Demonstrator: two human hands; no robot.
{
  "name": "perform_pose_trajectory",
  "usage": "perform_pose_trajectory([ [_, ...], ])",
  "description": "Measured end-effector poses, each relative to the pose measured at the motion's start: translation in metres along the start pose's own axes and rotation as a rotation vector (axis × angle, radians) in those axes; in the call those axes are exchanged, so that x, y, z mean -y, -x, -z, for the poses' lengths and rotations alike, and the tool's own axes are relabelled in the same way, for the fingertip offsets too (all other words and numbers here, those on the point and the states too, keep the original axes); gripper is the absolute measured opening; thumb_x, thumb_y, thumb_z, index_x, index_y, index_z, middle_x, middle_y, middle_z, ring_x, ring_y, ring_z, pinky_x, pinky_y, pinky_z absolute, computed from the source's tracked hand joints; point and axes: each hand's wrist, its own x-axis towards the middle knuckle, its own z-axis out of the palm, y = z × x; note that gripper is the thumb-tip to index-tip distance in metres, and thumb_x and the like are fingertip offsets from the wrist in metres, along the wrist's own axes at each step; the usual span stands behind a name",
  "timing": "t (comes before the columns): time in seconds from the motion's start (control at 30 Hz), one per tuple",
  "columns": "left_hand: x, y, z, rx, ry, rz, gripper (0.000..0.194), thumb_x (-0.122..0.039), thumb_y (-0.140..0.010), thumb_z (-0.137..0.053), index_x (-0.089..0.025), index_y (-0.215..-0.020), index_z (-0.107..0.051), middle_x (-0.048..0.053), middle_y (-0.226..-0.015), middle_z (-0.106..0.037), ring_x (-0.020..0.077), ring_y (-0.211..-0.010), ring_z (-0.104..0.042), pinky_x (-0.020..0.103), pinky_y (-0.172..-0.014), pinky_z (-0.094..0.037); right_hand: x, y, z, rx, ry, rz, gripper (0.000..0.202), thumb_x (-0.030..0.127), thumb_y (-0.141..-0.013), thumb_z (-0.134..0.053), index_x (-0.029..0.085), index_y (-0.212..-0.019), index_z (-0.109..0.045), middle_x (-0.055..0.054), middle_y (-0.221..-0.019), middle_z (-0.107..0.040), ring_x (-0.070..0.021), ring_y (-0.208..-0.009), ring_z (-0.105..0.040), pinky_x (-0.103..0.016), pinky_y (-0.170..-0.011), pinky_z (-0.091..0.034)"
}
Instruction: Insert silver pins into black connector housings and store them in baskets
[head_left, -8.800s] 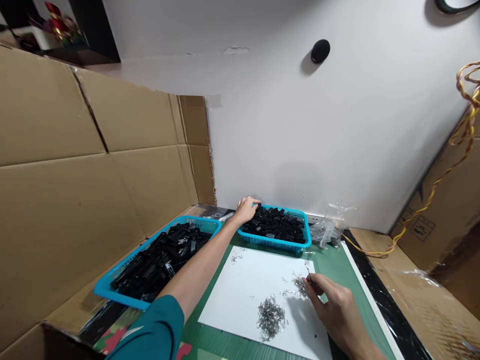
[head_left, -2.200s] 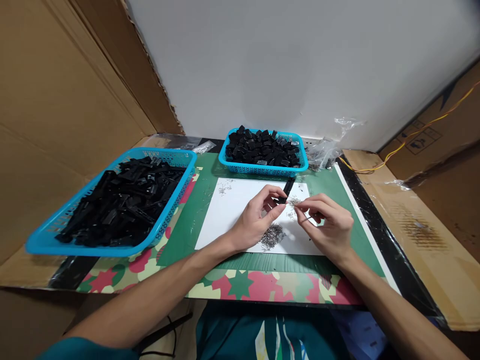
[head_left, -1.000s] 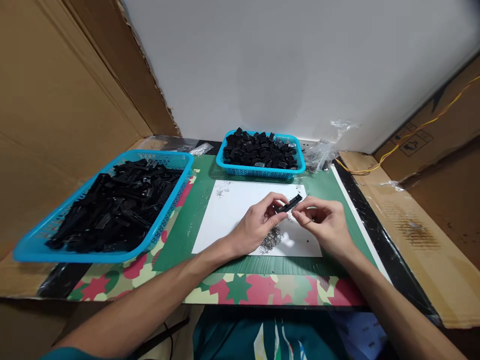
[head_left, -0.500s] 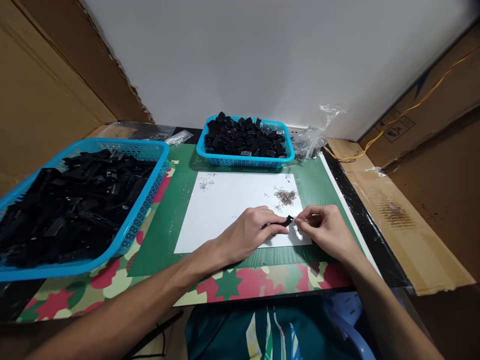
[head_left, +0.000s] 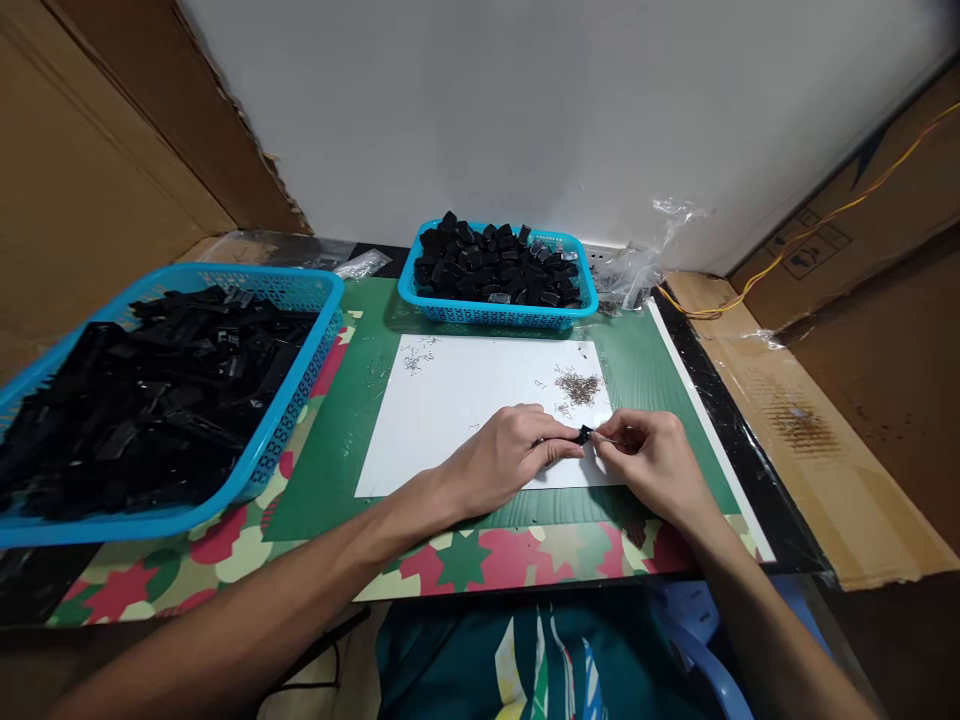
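Note:
My left hand (head_left: pixel 525 445) rests over the white sheet (head_left: pixel 450 400), its fingers closed round a small black plastic part (head_left: pixel 585 434). One end of that part sticks out past the fingertips; the rest is hidden in the grip. From the right, my right hand (head_left: pixel 649 455) meets this end with thumb and forefinger pinched on a thin metal tool (head_left: pixel 616 441), perhaps tweezers. What lies at the tool's tip is too small to make out. Just beyond the hands is a heap of tiny brownish metal pieces (head_left: pixel 579 388). More tiny pieces (head_left: pixel 417 358) lie scattered at the sheet's far left.
A large blue basket (head_left: pixel 330 310) of long black plastic parts stands at left. Behind the sheet, a smaller blue basket (head_left: pixel 495 316) holds small black pieces. Plastic bags (head_left: pixel 626 275) lie beside it. Cardboard (head_left: pixel 847 450) and a yellow wire (head_left: pixel 832 212) are at right.
The black part has drawn back in my left fingers, so less of it shows. My right fingertips stay close to its end. The whole view has shifted slightly.

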Motion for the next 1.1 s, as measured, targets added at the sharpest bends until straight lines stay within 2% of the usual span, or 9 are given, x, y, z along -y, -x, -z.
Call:
perform_pose_trajectory([
  [0.13, -0.002, -0.001, 0.001, -0.011, 0.010, 0.002, 0.019, -0.023, -0.100, -0.064, -0.014, -0.106, -0.080, 0.004, -0.081, -0.077, 0.0171, -0.075, -0.064, 0.029, -0.071, -0.046, -0.002, 0.000, 0.003, 0.026, 0.044, 0.052, 0.015, 0.024, -0.084, -0.066, 0.017, -0.073, -0.073, -0.002, -0.064, -0.069, -0.0151, -0.058, -0.058, -0.026, -0.054, -0.040],
  [0.27, -0.002, -0.001, 0.002, -0.025, 0.011, 0.005, 0.021, -0.026, -0.101, -0.065, -0.015, -0.107, -0.080, 0.004, -0.080, -0.077, 0.0172, -0.074, -0.064, 0.031, -0.073, -0.047, -0.002, -0.001, 0.011, 0.114, 0.060, 0.056, 0.016, 0.024, -0.090, -0.065, 0.019, -0.084, -0.079, -0.003, -0.076, -0.075, -0.0169, -0.066, -0.065, -0.027, -0.059, -0.045],
  [0.4, -0.001, -0.001, 0.002, -0.025, 0.020, 0.000, 0.020, -0.026, -0.100, -0.065, -0.015, -0.105, -0.081, 0.003, -0.078, -0.077, 0.0170, -0.073, -0.065, 0.031, -0.075, -0.047, -0.002, -0.001, 0.021, 0.132, 0.161, 0.127, 0.020, 0.025, -0.096, -0.061, 0.021, -0.099, -0.080, -0.004, -0.087, -0.075, -0.0179, -0.070, -0.066, -0.030, -0.062, -0.048],
  [0.5, -0.001, -0.001, 0.002, -0.022, 0.025, -0.005, 0.020, -0.026, -0.101, -0.064, -0.017, -0.101, -0.082, 0.003, -0.077, -0.076, 0.0166, -0.072, -0.064, 0.030, -0.075, -0.047, -0.003, -0.002, 0.027, 0.071, 0.194, 0.238, 0.026, 0.025, -0.102, -0.054, 0.023, -0.109, -0.079, -0.007, -0.104, -0.075, -0.0204, -0.087, -0.071, -0.033, -0.076, -0.054],
  [0.6, 0.000, 0.000, 0.002, -0.019, 0.004, -0.019, 0.020, -0.027, -0.101, -0.064, -0.016, -0.102, -0.081, 0.002, -0.076, -0.075, 0.0167, -0.072, -0.065, 0.030, -0.076, -0.047, -0.005, -0.003, 0.029, -0.087, 0.186, 0.319, 0.023, 0.027, -0.102, -0.057, 0.024, -0.107, -0.079, -0.008, -0.114, -0.075, -0.0233, -0.102, -0.072, -0.038, -0.090, -0.056],
  [0.67, 0.000, 0.000, 0.002, -0.014, -0.024, -0.049, 0.022, -0.029, -0.102, -0.062, -0.016, -0.101, -0.080, 0.003, -0.076, -0.075, 0.0170, -0.073, -0.065, 0.031, -0.077, -0.047, -0.005, -0.003, 0.027, -0.212, 0.122, 0.282, 0.019, 0.030, -0.100, -0.062, 0.024, -0.102, -0.080, -0.007, -0.108, -0.078, -0.0235, -0.097, -0.074, -0.039, -0.090, -0.058],
  [0.73, 0.001, 0.001, 0.002, -0.007, -0.056, -0.081, 0.025, -0.032, -0.103, -0.061, -0.015, -0.098, -0.080, 0.004, -0.077, -0.074, 0.0173, -0.073, -0.065, 0.031, -0.076, -0.046, -0.004, -0.002, 0.022, -0.283, -0.041, 0.177, 0.018, 0.035, -0.098, -0.066, 0.022, -0.095, -0.079, -0.007, -0.096, -0.080, -0.0225, -0.086, -0.076, -0.038, -0.083, -0.063],
  [0.87, 0.002, 0.002, 0.001, -0.005, -0.098, -0.119, 0.027, -0.034, -0.102, -0.062, -0.014, -0.095, -0.079, 0.005, -0.077, -0.073, 0.0176, -0.071, -0.062, 0.031, -0.076, -0.046, 0.000, 0.001, 0.006, -0.256, -0.374, 0.003, 0.025, 0.041, -0.091, -0.075, 0.017, -0.083, -0.075, -0.008, -0.080, -0.080, -0.0215, -0.071, -0.077, -0.035, -0.070, -0.067],
  [1.1, 0.002, 0.002, 0.000, -0.003, -0.094, -0.113, 0.026, -0.032, -0.101, -0.063, -0.014, -0.090, -0.077, 0.004, -0.073, -0.071, 0.0171, -0.070, -0.061, 0.032, -0.076, -0.046, 0.001, -0.001, -0.008, -0.245, -0.454, -0.066, 0.029, 0.043, -0.083, -0.083, 0.016, -0.077, -0.072, -0.010, -0.079, -0.080, -0.0234, -0.071, -0.079, -0.033, -0.066, -0.068],
])
